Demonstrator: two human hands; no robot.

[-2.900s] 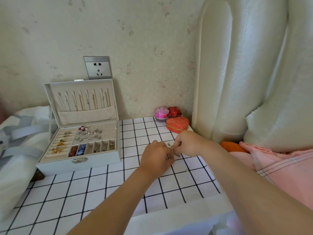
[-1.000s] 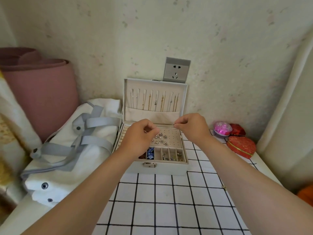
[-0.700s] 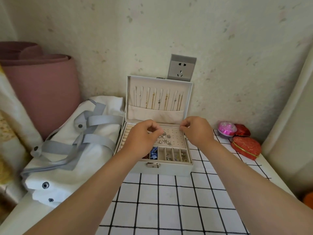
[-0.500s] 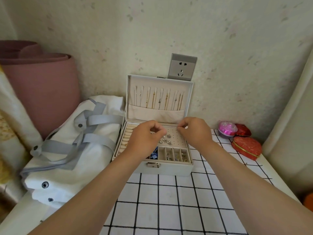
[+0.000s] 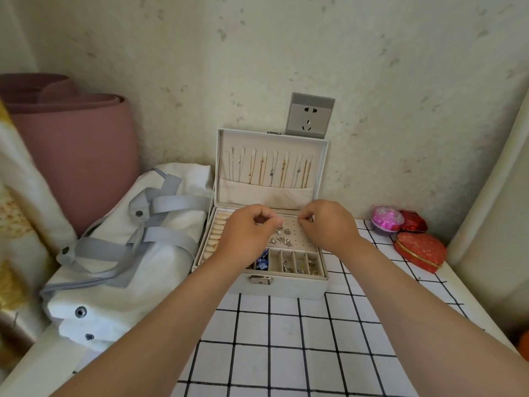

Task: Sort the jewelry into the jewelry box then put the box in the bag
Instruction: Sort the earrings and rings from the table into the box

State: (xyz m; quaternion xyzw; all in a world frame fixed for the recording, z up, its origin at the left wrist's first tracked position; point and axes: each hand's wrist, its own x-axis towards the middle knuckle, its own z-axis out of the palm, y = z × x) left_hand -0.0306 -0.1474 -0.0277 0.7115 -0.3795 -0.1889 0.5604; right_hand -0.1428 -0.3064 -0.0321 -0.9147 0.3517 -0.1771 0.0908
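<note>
The jewelry box (image 5: 282, 285) is standing open at the centre of the frame, at the back edge of the desk (image 5: 286, 339), with its lid (image 5: 322, 167) standing upright against the wall. Necklaces (image 5: 274, 169) are hanging in a row inside the lid.

The left hand (image 5: 246, 236) is hovering over the left half of the tray and is hiding most of the ring rolls and the left compartments. Its fingers (image 5: 267, 220) are curling in, with thumb and forefinger pinching together. The right hand (image 5: 329, 227) is hovering over the right rear of the tray. Its fingers (image 5: 305, 220) are closing in the same pinch. Anything between either set of fingertips is too small to make out.

Small earrings (image 5: 282, 239) are lying on the perforated panel between the two hands. The contents of the front compartments are blurring into small, indistinct shapes.

The bag (image 5: 123, 253), white with grey straps, is lying flat at centre left, just beside the box. A pink roll (image 5: 77, 144) is standing at upper left, cut off by the frame edge. A wall socket (image 5: 310, 114) is showing above the lid. At centre right, a heart-shaped red box (image 5: 419, 252), a pink round container (image 5: 386, 219) and a red box (image 5: 414, 220) are sitting close together; the last one is partly hidden.
</note>
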